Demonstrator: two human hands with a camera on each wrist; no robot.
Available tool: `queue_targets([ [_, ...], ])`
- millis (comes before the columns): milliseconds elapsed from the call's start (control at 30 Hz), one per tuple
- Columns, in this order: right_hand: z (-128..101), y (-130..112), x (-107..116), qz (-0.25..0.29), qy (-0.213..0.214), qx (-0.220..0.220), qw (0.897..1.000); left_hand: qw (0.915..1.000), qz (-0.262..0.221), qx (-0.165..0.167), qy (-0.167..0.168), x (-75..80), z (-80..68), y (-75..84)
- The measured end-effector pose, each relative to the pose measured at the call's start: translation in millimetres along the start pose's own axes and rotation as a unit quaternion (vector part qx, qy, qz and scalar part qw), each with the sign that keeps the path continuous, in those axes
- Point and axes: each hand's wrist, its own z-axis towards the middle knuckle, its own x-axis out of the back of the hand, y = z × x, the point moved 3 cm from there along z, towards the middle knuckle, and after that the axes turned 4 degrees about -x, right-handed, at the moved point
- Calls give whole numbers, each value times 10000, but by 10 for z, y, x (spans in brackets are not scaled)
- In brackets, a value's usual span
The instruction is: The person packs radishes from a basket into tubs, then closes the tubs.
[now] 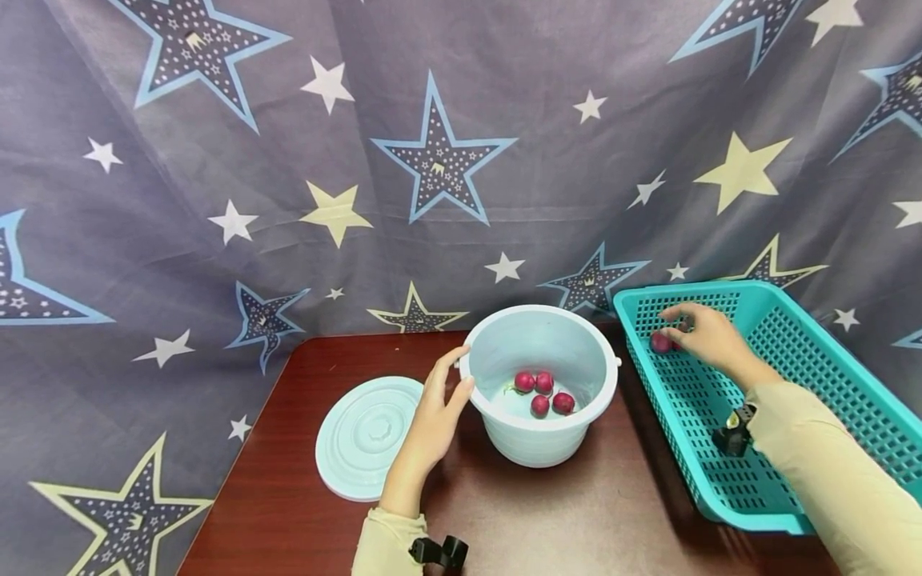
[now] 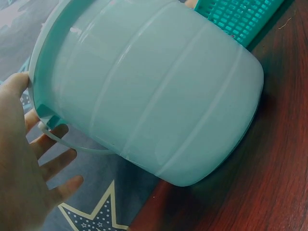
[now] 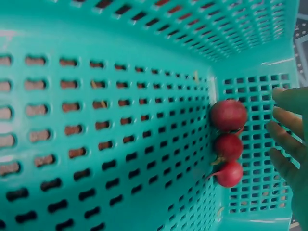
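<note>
I am looking down at a dark red-brown wooden table [image 1: 576, 512], backed and flanked by a grey-blue cloth [image 1: 216, 160] printed with blue, cream and white stars, which drapes past the table's left edge. My left hand [image 1: 432, 420] rests against the rim of the pale blue bucket [image 1: 540, 416], fingers straight and loosely spread, thumb at the rim, gripping nothing. Four radishes in the bucket [image 1: 542, 392] lie on its floor. The bucket's round lid [image 1: 363, 436] lies flat on the table just left of that hand. To the right sits a teal slotted basket [image 1: 828, 424]; my right hand [image 1: 709, 336] is inside it, fingers relaxed and slightly apart, just beside three radishes [image 3: 227, 142] lined up in the basket's corner.
</note>
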Motion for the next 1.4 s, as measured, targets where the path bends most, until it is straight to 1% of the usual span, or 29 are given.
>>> queue_targets([
  [133, 64, 75, -40, -188, -176, 3, 9997, 9999, 121, -60, 10, 16, 14, -2],
  [367, 136, 148, -106, -408, -308, 32, 9987, 9999, 41, 144, -77, 85, -10, 437],
  [433, 137, 162, -135, -439, -346, 96, 9984, 9998, 54, 148, -84, 87, -12, 451],
  [533, 137, 169, -174, -525, -365, 188, 9978, 9999, 63, 127, -99, 87, -11, 438],
  [767, 136, 130, -254, -1006, -358, 257, 9939, 9999, 71, 102, -2, 45, 21, 65],
  [833, 131, 122, -268, -1139, -349, 229, 9926, 9999, 81, 61, 17, 40, 17, 26],
  [933, 127, 124, -291, -1224, -387, 158, 9916, 9999, 103, 16, 18, 37, 11, -4],
  [1067, 126, 144, -309, -1252, -440, 142, 9911, 9998, 184, 17, 17, 33, -3, -3],
  [1300, 136, 189, -297, -1342, -336, 309, 9899, 9994, 331, 57, 9, 19, -4, 2],
  [1400, 138, 211, -289, -1342, -351, 301, 9899, 9991, 420, 96, 7, 12, -6, 0],
])
